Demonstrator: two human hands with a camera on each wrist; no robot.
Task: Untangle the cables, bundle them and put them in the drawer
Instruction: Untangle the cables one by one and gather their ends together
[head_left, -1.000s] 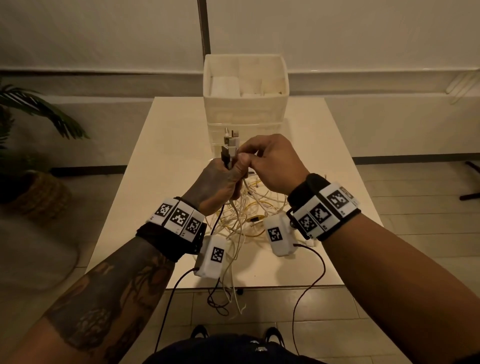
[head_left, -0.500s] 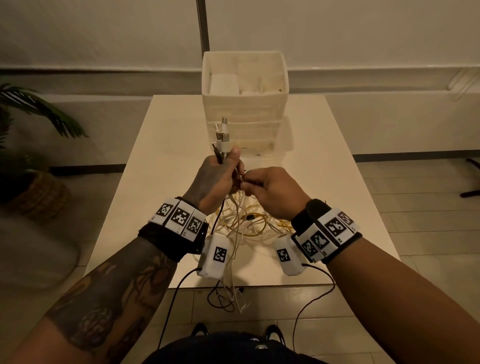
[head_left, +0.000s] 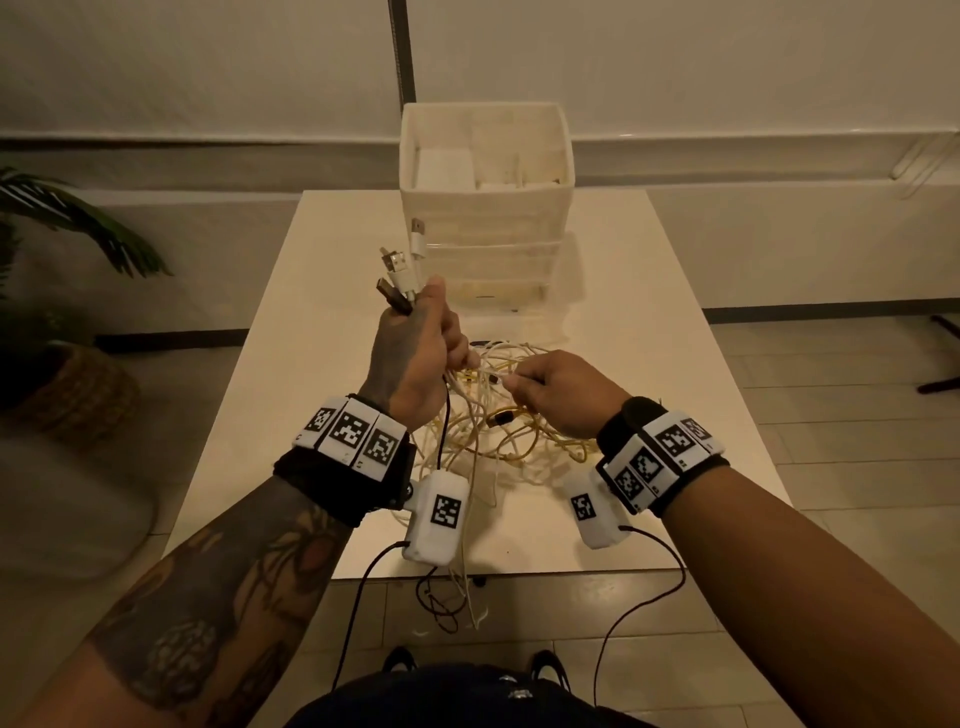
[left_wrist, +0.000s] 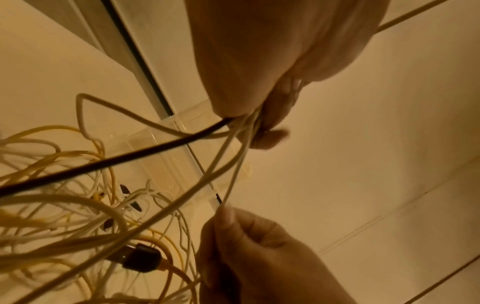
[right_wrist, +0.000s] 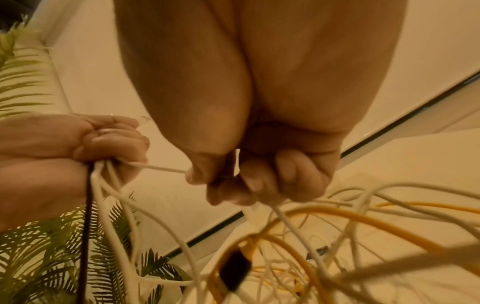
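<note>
A tangle of white and yellow cables (head_left: 498, 431) lies on the table (head_left: 322, 322) in front of the white drawer unit (head_left: 488, 208). My left hand (head_left: 415, 353) is raised over the pile and grips a bunch of cable ends, with several USB plugs (head_left: 402, 270) sticking up from the fist. One black cable (left_wrist: 109, 162) and a few white ones hang from it. My right hand (head_left: 556, 389), lower and to the right, pinches a thin white cable (right_wrist: 161, 168) that runs taut to the left fist.
The drawer unit stands at the table's far middle, its drawers shut and its open top bin (head_left: 488, 156) holding white items. Some cables hang over the table's near edge (head_left: 457, 597). A potted plant (head_left: 62, 249) stands on the floor at the left.
My right hand has left the left fist and moved down and right, drawing a white cable out. The left hand has tilted, so the plugs lean left.
</note>
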